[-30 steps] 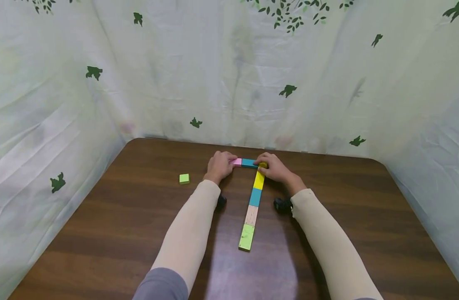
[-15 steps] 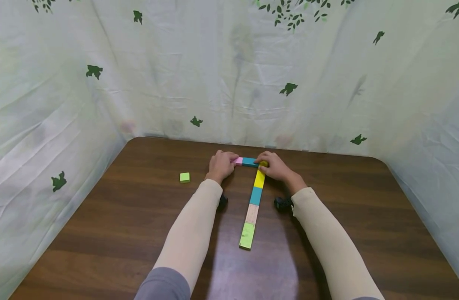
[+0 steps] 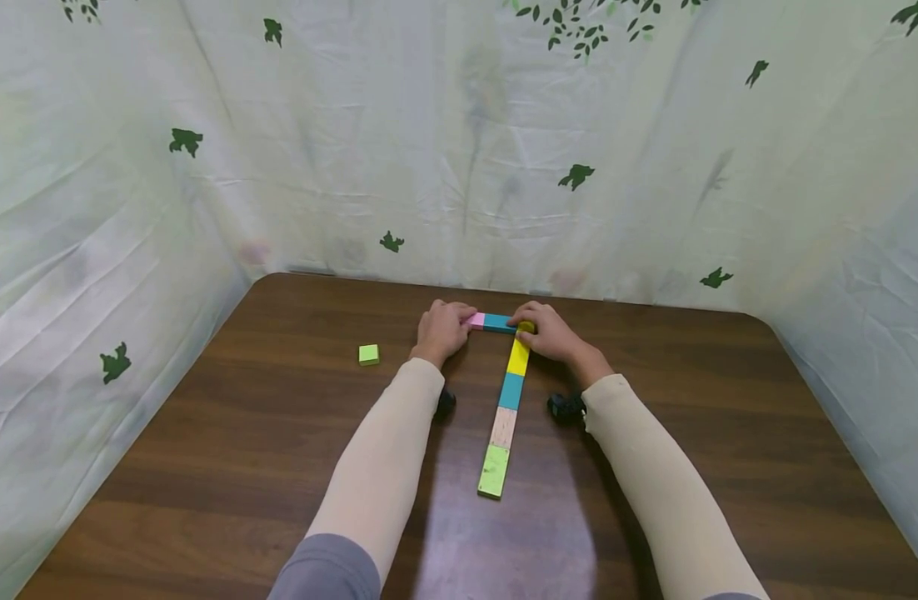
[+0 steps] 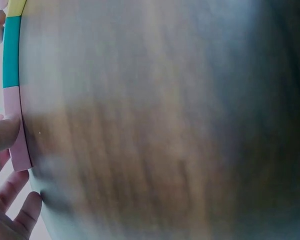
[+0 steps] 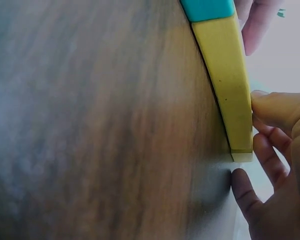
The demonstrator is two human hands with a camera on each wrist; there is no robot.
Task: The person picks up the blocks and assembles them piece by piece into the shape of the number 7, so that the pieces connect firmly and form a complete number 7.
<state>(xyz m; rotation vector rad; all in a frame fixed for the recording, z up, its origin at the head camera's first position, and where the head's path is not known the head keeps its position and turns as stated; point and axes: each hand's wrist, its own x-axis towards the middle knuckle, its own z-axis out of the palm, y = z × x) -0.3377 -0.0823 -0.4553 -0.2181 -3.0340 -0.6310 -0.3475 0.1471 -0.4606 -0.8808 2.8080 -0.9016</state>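
At the far side of the brown table, my left hand (image 3: 440, 331) pinches a pink block (image 3: 476, 321). In the left wrist view the thumb lies over the pink block (image 4: 16, 135), whose end meets a teal block (image 4: 11, 52). My right hand (image 3: 551, 331) grips a yellow block at the corner, its thumb against the long edge of the yellow block (image 5: 227, 85) in the right wrist view; part of the block is hidden by the fingers. From that corner a column runs toward me: yellow piece (image 3: 517, 358), teal piece (image 3: 511, 392), pale wood piece (image 3: 503, 427), green piece (image 3: 493, 472).
A small green cube (image 3: 368, 355) lies apart on the table (image 3: 227, 450), left of my left hand. Behind the table's far edge hangs a pale curtain (image 3: 399, 150) with leaf and bird prints. Black wrist cameras (image 3: 566, 408) sit under both wrists.
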